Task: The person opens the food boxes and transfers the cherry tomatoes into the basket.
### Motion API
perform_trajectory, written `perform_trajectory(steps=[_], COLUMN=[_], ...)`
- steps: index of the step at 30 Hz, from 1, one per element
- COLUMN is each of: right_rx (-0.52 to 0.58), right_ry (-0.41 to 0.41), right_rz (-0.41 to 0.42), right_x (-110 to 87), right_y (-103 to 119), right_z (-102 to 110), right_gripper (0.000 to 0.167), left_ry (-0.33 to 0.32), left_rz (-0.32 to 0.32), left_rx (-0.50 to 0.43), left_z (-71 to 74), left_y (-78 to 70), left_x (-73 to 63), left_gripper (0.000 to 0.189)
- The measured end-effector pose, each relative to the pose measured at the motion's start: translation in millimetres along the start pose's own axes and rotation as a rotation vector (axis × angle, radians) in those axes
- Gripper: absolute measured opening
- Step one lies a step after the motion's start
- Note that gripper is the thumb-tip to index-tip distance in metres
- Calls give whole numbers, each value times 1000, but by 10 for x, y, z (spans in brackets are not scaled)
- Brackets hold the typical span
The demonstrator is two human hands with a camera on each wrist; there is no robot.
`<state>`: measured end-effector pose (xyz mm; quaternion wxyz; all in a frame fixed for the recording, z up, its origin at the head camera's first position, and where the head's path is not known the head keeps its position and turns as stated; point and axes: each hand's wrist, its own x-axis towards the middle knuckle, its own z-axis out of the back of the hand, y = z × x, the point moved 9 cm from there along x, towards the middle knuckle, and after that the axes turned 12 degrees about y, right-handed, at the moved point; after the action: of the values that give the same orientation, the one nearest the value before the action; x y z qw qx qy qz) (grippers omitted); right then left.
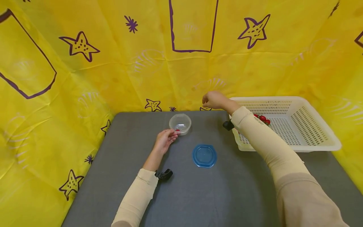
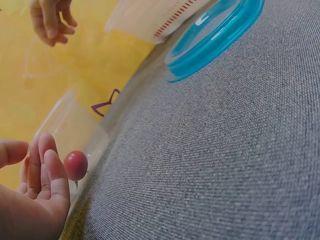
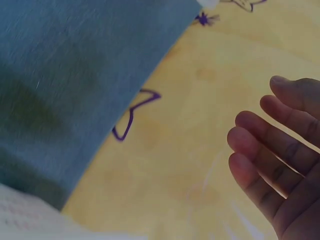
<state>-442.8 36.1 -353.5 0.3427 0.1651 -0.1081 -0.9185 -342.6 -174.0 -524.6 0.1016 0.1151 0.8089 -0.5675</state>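
A clear plastic container [image 1: 180, 121] stands toward the back of the grey table, with a small red cherry tomato [image 2: 76, 165] inside, seen through its wall. My left hand [image 1: 166, 139] is at the near left side of the container, its thumb and fingers at the rim and wall. In the left wrist view the fingers partly cover the container. My right hand [image 1: 214, 100] hangs in the air between the container and the white basket [image 1: 320, 147], fingers loosely bent and holding nothing. Several red cherry tomatoes [image 1: 262, 118] lie in the basket, partly behind the right forearm.
A blue lid [image 1: 204, 155] lies flat on the grey table [image 1: 187, 195], near the container. Yellow cloth [image 1: 181, 72] with purple drawings hangs along the back and sides. The right sleeve [image 1: 272, 151] crosses above the basket's near left corner.
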Motion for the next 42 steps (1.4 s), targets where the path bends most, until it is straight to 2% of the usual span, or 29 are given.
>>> perform_trajectory(steps=[6,11,27,35,42], right_rx=[4,5,69,50,73], right_ry=[17,27,95,82,90], right_rz=[59,119,128,147,120], right_x=[174,299,559,672,753], right_y=[203,353,595,723,818], right_z=[-114,-253,-685,-847,-965], right_gripper=[20,20,19,16,18], left_ry=[7,22,34,19,31], left_rz=[-15,-34,-17,-10,-23], left_rx=[1,-28,-9,5,-6], left_z=[-12,-21,5,16,14], left_y=[-20,-18,-16,-17,-11], left_x=[18,25,18,-1,10], left_gripper=[4,7,6,5,5])
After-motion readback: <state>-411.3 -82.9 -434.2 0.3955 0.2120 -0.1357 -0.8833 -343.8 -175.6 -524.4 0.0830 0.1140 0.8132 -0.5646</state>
